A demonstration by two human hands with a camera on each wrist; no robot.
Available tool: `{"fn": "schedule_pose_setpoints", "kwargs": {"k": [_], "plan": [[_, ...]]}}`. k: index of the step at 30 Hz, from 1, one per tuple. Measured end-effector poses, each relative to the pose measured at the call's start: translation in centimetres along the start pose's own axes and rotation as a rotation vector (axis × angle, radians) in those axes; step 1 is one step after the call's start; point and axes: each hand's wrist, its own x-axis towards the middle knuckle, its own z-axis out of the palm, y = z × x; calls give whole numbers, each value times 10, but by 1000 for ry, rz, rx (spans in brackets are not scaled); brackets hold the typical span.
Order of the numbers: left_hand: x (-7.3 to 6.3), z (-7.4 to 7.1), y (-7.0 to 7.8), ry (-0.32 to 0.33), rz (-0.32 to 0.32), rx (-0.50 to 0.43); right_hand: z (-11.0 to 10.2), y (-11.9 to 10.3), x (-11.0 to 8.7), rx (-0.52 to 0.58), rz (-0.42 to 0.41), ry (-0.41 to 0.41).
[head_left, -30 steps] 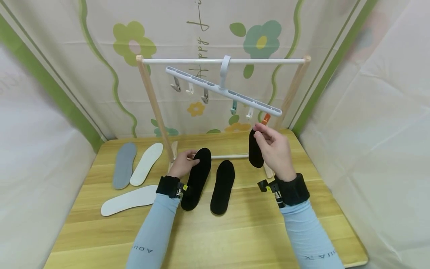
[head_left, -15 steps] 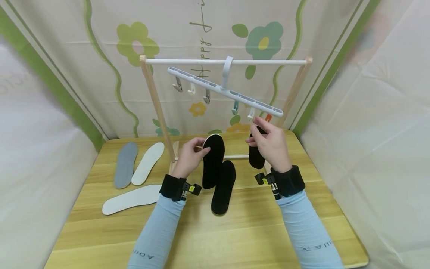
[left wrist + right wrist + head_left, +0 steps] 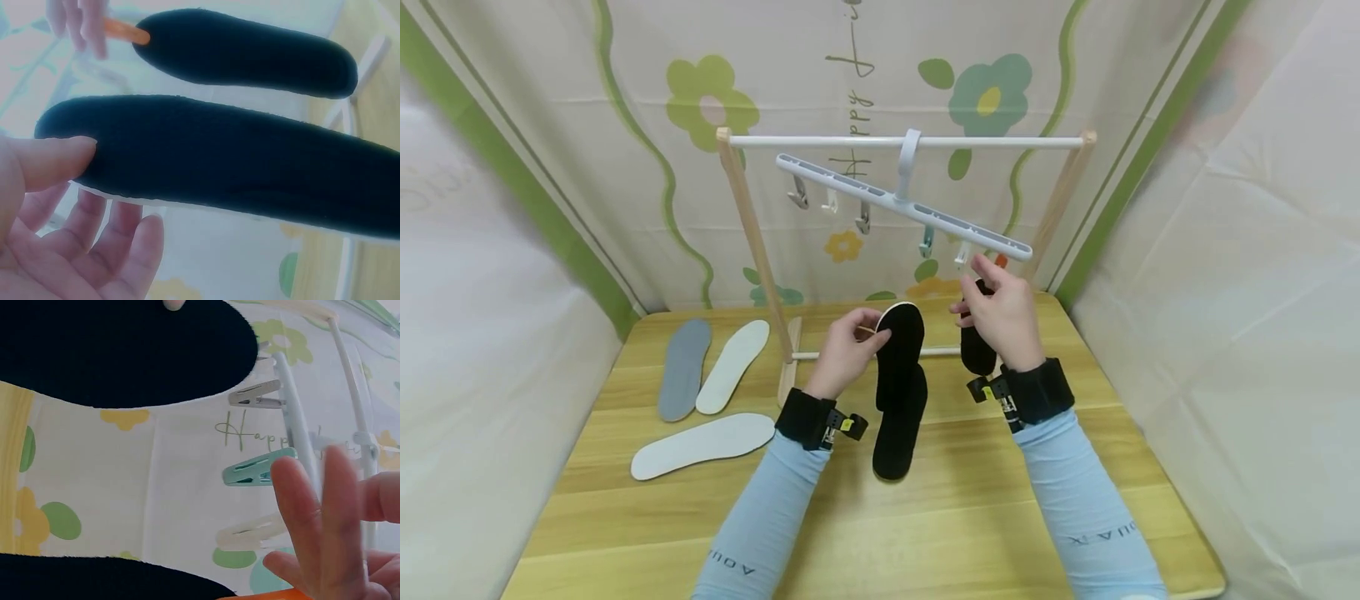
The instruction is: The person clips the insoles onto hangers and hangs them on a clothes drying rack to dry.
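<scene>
My left hand point(image 3: 846, 354) pinches a black insole point(image 3: 898, 346) near its upper end, thumb on the dark face and fingers behind its white-edged back. That insole overlaps another black insole point(image 3: 898, 442) on the table in the head view. My right hand point(image 3: 1006, 321) is raised beside the right end of the hanger point(image 3: 902, 205); its fingers reach up by a white clip point(image 3: 250, 532) and grip nothing. A third black insole point(image 3: 250, 53) hangs from the orange clip point(image 3: 128, 30), partly hidden behind my right hand in the head view.
The hanger hooks over the white rail point(image 3: 820, 142) of a wooden-legged rack and tilts down to the right. A teal clip point(image 3: 256, 469) and several other clips hang along it. On the left lie a grey insole point(image 3: 685, 371), a cream insole point(image 3: 733, 367) and a white insole point(image 3: 700, 446).
My left hand has lifted the black insole and carried it right, over the one on the table. My right hand has left the orange clip and moved to the white clip.
</scene>
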Motion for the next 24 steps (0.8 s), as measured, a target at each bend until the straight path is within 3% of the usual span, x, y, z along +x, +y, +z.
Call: {"fn": "schedule_pose_setpoints", "kwargs": {"k": [8, 24], "plan": [[-4, 8, 5, -10, -2, -21, 4, 13, 9, 50, 63, -7], [-3, 15, 10, -37, 20, -19, 0, 21, 54, 321, 174, -35]]}}
